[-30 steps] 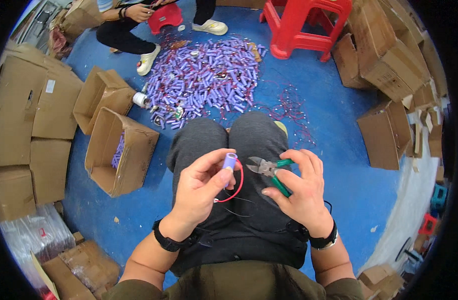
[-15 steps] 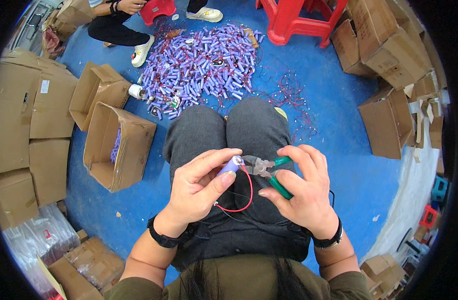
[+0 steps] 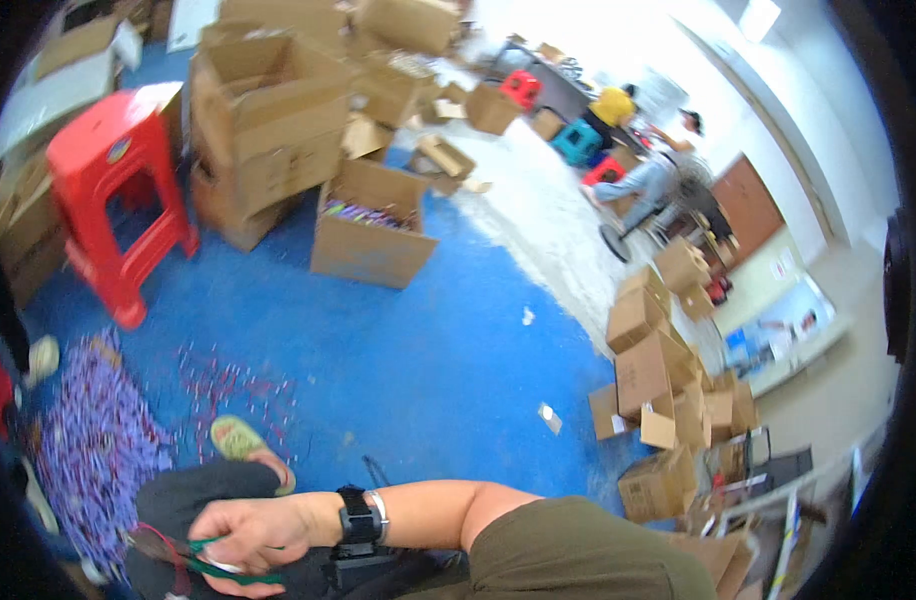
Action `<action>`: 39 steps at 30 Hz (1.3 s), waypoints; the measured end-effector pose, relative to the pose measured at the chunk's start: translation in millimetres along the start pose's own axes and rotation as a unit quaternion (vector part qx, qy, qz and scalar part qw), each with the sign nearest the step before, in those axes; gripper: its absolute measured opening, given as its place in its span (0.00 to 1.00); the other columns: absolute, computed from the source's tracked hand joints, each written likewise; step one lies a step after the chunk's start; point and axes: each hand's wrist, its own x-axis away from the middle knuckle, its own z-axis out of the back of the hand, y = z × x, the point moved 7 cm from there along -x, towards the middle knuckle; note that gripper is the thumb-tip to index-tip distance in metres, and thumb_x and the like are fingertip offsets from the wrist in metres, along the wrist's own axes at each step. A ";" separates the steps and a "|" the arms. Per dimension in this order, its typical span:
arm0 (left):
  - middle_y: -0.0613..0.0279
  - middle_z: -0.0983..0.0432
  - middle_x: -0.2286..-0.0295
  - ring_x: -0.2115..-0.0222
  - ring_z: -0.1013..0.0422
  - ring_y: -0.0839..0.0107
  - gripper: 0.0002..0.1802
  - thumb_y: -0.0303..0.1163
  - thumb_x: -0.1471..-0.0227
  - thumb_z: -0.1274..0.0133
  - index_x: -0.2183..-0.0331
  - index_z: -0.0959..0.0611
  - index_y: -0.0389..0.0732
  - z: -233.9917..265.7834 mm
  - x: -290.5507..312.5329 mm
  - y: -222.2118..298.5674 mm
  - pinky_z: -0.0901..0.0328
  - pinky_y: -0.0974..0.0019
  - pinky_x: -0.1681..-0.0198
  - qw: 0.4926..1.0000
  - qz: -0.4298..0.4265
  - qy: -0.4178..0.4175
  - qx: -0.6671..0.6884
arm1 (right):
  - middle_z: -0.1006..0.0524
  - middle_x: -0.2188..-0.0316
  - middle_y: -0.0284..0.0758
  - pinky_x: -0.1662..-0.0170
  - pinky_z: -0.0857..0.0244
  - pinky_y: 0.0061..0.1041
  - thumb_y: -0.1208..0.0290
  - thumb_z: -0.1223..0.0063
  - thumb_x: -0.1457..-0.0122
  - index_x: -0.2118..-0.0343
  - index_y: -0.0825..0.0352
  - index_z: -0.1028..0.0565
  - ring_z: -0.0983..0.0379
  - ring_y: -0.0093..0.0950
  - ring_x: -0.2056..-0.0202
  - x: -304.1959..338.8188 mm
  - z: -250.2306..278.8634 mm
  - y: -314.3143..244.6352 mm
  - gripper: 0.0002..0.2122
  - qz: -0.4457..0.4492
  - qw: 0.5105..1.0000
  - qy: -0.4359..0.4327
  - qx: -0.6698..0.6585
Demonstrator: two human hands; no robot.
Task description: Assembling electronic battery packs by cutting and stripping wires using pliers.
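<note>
My right hand (image 3: 253,535) is closed around green-handled cutting pliers (image 3: 240,576), low at the left over my dark trouser leg (image 3: 193,490). The pliers' jaws point left, blurred by motion. A red wire (image 3: 181,575) curves beside the jaws; what it joins at the lower edge cannot be made out. My left hand is out of view. A large heap of purple cylindrical battery cells (image 3: 98,430) lies on the floor left of my knee.
Loose red wires (image 3: 233,385) lie beyond my foot in its yellow-green shoe (image 3: 240,440). A red stool (image 3: 118,190) stands at the left. An open carton (image 3: 373,255) holds purple cells. More cartons (image 3: 643,375) line the right. Other people (image 3: 648,185) sit far back.
The view has swung to the right, so my hands now lie at the lower left. My left hand and the purple cell it held have left the picture. My right hand still grips the pliers.
</note>
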 end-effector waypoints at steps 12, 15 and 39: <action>0.55 0.29 0.66 0.67 0.34 0.69 0.13 0.25 0.47 0.54 0.58 0.31 0.34 9.0 -50.7 -11.9 0.38 0.68 0.60 0.983 -0.115 0.057 0.134 | 0.33 0.65 0.37 0.60 0.45 0.34 0.59 0.44 0.55 0.72 0.63 0.26 0.38 0.35 0.61 51.8 23.7 -89.8 0.13 0.009 0.326 0.306 0.894; 0.55 0.29 0.66 0.66 0.33 0.67 0.12 0.26 0.46 0.55 0.58 0.31 0.35 12.4 -49.9 -15.5 0.37 0.65 0.60 0.972 -0.107 0.042 0.203 | 0.34 0.63 0.38 0.59 0.45 0.35 0.60 0.42 0.57 0.73 0.64 0.27 0.38 0.36 0.59 38.0 5.3 -74.0 0.13 0.099 0.381 0.271 0.878; 0.60 0.25 0.71 0.72 0.29 0.70 0.06 0.31 0.45 0.54 0.68 0.25 0.41 -9.8 -39.8 -22.3 0.34 0.69 0.68 0.932 0.018 0.116 0.343 | 0.35 0.63 0.38 0.59 0.49 0.34 0.59 0.40 0.60 0.77 0.65 0.26 0.41 0.36 0.59 16.9 -1.9 -11.6 0.14 0.096 0.562 0.135 0.811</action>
